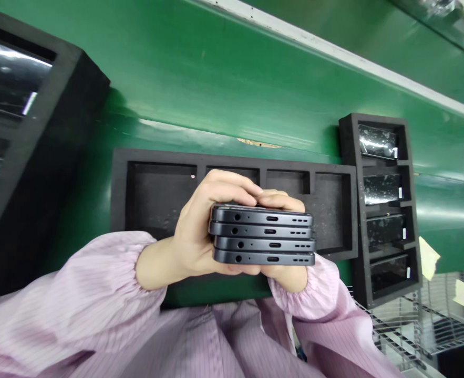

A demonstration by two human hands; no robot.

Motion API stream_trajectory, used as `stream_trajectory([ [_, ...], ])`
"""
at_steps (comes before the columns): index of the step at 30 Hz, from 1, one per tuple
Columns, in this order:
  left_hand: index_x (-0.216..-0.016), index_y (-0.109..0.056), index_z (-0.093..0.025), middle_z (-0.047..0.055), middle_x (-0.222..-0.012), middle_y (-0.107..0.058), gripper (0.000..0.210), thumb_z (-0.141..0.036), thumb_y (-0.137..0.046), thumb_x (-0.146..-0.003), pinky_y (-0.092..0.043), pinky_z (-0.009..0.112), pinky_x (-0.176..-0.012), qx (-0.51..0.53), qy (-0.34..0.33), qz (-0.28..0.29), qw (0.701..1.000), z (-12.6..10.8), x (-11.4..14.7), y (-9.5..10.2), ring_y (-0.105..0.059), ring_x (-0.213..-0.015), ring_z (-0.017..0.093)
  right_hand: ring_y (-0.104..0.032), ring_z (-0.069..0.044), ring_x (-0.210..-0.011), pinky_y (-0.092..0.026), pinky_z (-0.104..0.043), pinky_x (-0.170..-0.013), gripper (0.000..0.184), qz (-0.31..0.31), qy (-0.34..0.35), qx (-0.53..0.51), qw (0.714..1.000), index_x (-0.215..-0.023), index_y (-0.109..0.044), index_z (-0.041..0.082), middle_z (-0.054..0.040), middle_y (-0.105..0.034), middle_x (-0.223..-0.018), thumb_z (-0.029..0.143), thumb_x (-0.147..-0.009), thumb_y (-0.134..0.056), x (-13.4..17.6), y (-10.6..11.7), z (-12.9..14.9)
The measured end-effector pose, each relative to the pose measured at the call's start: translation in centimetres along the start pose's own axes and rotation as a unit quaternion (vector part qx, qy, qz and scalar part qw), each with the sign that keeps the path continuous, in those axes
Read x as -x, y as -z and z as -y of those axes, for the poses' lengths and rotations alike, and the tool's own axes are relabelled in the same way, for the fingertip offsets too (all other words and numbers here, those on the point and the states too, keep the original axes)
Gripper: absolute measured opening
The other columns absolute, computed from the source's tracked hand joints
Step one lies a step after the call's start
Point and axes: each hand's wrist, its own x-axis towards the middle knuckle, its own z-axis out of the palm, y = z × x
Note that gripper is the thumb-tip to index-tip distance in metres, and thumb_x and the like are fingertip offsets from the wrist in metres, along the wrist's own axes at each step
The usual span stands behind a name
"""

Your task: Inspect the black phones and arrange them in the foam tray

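A stack of several dark smartphones (pixel 263 234) is held up in front of me, their bottom edges with charging ports and speaker holes facing me. My left hand (pixel 198 226) wraps round the stack's left side, fingers over the top phone and palm against the edges. My right hand (pixel 285 202) grips it from behind and the right; its fingertips show above the top phone, and the rest is mostly hidden by the stack. Beneath and behind my hands lies a black foam tray (pixel 234 157), its visible compartments holding no phones.
On the right, another black foam tray (pixel 403 139) holds several glossy dark phones with small white labels. A taller black foam tray (pixel 68 79) with glossy pieces stands at the left. The bench (pixel 216 79) is green; wire shelving (pixel 444 315) and yellowish paper notes (pixel 429 257) are lower right.
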Motion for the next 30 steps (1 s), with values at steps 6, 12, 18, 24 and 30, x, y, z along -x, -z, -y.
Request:
stream_trajectory([
  [6,-0.125,-0.068,-0.021,0.012,-0.120,-0.078,0.055,-0.073,-0.068,-0.107,-0.073,0.036,-0.099,0.018,0.010,-0.007,1.000,-0.07,0.18,-0.16,-0.081,-0.112,0.026,-0.073,-0.029,-0.122,-0.065,-0.051,-0.110,0.051,0.005,0.001,-0.007,1.000,-0.136,-0.066,0.033,-0.0055,-0.070,-0.124,0.061,-0.099,-0.087,-0.05,-0.02,-0.13],
  [12,-0.125,-0.069,-0.024,0.011,-0.119,-0.078,0.055,-0.075,-0.069,-0.105,-0.074,0.039,-0.095,0.008,0.018,-0.010,1.000,-0.15,0.26,-0.31,-0.082,-0.109,0.027,-0.074,-0.028,-0.122,-0.065,-0.049,-0.110,0.051,0.004,0.011,-0.010,1.000,-0.137,-0.067,0.033,-0.0052,-0.073,-0.124,0.061,-0.100,-0.087,-0.19,0.01,-0.26],
  [18,-0.127,-0.070,-0.024,0.011,-0.117,-0.080,0.057,-0.076,-0.072,-0.103,-0.075,0.040,-0.091,0.017,0.001,-0.018,1.000,0.19,0.32,-0.35,-0.083,-0.106,0.029,-0.073,-0.028,-0.122,-0.065,-0.050,-0.110,0.054,-0.002,0.008,-0.009,1.000,-0.141,-0.067,0.034,-0.0052,-0.072,-0.124,0.055,-0.098,-0.092,0.08,-0.06,-0.24],
  [24,-0.127,-0.071,-0.024,0.012,-0.116,-0.080,0.056,-0.071,-0.080,-0.099,-0.076,0.042,-0.089,0.037,0.003,-0.030,0.999,0.13,0.47,-0.39,-0.083,-0.105,0.030,-0.075,-0.031,-0.114,-0.067,-0.052,-0.102,0.051,-0.015,0.019,-0.005,1.000,-0.136,-0.069,0.034,-0.0061,-0.072,-0.117,0.062,-0.098,-0.088,-0.02,-0.37,-0.35],
  [30,-0.125,-0.069,-0.018,0.013,-0.117,-0.078,0.052,-0.066,-0.074,-0.106,-0.073,0.035,-0.100,0.045,0.005,-0.029,0.999,-0.02,0.42,-0.53,-0.081,-0.109,0.026,-0.076,-0.027,-0.111,-0.068,-0.046,-0.099,0.051,-0.010,0.020,0.006,1.000,-0.137,-0.067,0.034,-0.0049,-0.072,-0.116,0.061,-0.098,-0.088,-0.16,-0.43,-0.44],
])
